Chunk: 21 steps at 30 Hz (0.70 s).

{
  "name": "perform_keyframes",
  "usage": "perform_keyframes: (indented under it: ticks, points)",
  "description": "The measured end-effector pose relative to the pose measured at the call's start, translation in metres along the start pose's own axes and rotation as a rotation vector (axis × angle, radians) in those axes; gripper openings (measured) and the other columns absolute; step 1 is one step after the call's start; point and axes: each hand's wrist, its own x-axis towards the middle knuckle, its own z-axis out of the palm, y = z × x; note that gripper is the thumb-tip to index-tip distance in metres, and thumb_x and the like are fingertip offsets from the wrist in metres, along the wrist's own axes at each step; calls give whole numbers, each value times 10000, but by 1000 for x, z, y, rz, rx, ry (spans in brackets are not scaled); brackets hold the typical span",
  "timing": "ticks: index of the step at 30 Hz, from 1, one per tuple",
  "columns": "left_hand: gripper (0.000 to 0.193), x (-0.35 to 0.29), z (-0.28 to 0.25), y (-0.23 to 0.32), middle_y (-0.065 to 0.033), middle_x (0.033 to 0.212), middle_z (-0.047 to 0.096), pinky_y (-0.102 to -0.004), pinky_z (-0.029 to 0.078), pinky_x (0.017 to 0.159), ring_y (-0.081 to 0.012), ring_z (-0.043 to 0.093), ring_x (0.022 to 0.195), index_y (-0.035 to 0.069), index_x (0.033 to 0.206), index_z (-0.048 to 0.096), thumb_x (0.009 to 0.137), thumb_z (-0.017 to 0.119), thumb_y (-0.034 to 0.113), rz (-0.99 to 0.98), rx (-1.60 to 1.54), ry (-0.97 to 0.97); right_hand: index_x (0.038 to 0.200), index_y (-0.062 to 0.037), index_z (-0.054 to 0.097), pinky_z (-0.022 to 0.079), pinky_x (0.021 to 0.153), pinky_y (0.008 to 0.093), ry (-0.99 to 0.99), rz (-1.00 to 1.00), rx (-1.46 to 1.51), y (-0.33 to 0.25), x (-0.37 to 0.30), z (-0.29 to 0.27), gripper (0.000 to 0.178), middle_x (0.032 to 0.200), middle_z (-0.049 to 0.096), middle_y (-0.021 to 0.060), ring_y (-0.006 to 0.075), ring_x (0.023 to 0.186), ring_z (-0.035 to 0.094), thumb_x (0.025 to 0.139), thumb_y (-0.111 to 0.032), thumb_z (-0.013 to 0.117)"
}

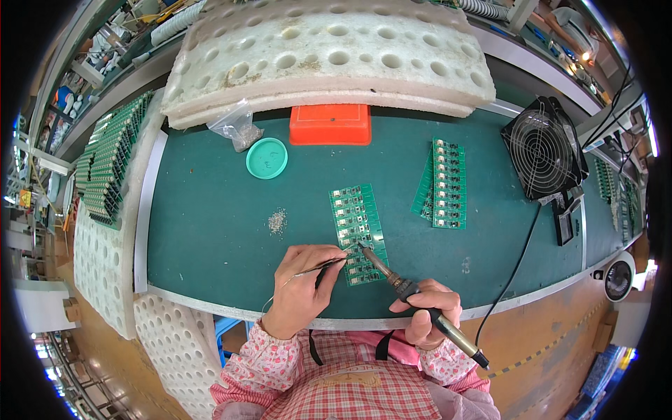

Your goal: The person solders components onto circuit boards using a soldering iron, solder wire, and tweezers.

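A green circuit board panel (374, 224) lies on the green mat in front of me, with a column of white and black parts along it. My left hand (297, 290) is closed on dark tweezers (323, 265), whose tips reach the panel's lower half. A thin wire (268, 302) curves out beside that hand; whether it is solder I cannot tell. My right hand (432, 309) grips a soldering iron (407, 288), its tip down on the panel close to the tweezers. Left of the panel is a small heap of tiny pale parts (277, 222).
Two overlapping board panels (449, 183) lie to the right, near a black fan (539, 147). Behind are an orange-red box (330, 126), a turquoise lid (267, 159), a plastic bag (239, 127) and white foam (329, 77). Boards (112, 161) stand in foam at left.
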Motion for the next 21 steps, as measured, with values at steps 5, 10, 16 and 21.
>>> perform_keyframes:
  ticks: [5,10,16,21]
  points:
    - [183,0,0,0,-83,978,738,-345,517,777,-267,673,866,26,974,732,803,752,-36,8,6,2,953,4,609,510,469,295,4,70,-50,-6,1,-2,143,626,664,63,171,481,607,924,-134,636]
    - [192,0,0,-1,-86,980,737,-343,516,770,-269,671,863,22,974,731,797,750,-49,6,-3,8,887,-25,636,438,443,296,-62,231,-123,-10,6,-2,79,597,620,51,167,455,554,870,-100,653]
    - [211,0,-1,-1,-82,980,736,-344,517,781,-268,674,865,28,979,728,786,751,-56,3,-10,4,881,-37,642,428,453,307,-111,313,-153,-13,10,1,63,625,628,67,186,462,549,859,-95,658]
    - [231,0,0,-2,-79,982,736,-347,518,788,-267,677,869,33,986,722,777,749,-62,2,-18,3,888,-38,641,443,458,313,-138,323,-170,-11,11,4,66,651,642,77,192,468,557,849,-83,669]
